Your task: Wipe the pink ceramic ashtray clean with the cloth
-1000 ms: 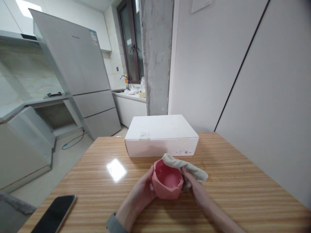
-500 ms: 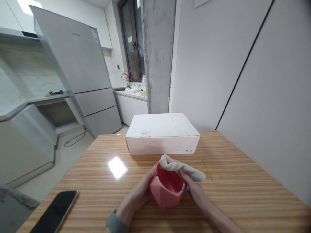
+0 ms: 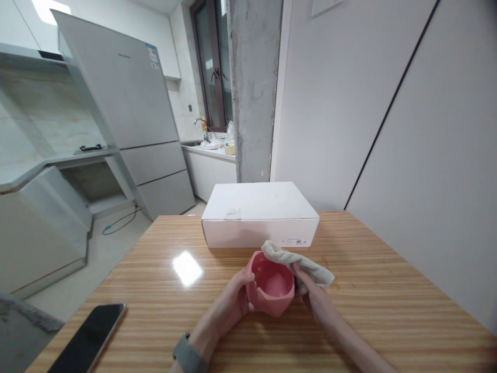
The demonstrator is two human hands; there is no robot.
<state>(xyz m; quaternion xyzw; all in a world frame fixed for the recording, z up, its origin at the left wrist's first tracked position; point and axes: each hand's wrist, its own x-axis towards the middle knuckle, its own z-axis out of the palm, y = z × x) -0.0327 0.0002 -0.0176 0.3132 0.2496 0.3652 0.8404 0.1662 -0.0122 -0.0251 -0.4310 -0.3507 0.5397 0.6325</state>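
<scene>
A pink faceted pot [image 3: 272,305] is tilted with its hollow inside facing me, just above or on the wooden table. My left hand [image 3: 236,295] grips it by its left side, thumb over the rim. On the pot's right side, my right hand [image 3: 310,290] is closed on a light grey cloth [image 3: 316,270]. The cloth's twisted upper end lies along the pot's far right rim. Some of the right fingers are hidden behind the cloth and the pot.
A white box [image 3: 260,232] stands on the wooden table [image 3: 373,290] beyond the pot. At the front left lies a dark phone [image 3: 89,336]. The wall [image 3: 388,155] runs close along the table's right side. A fridge [image 3: 128,103] stands farther back at the left.
The pot has turned in my left hand and risen slightly, showing more of its inside. My right hand and the cloth have shifted a little to the right.
</scene>
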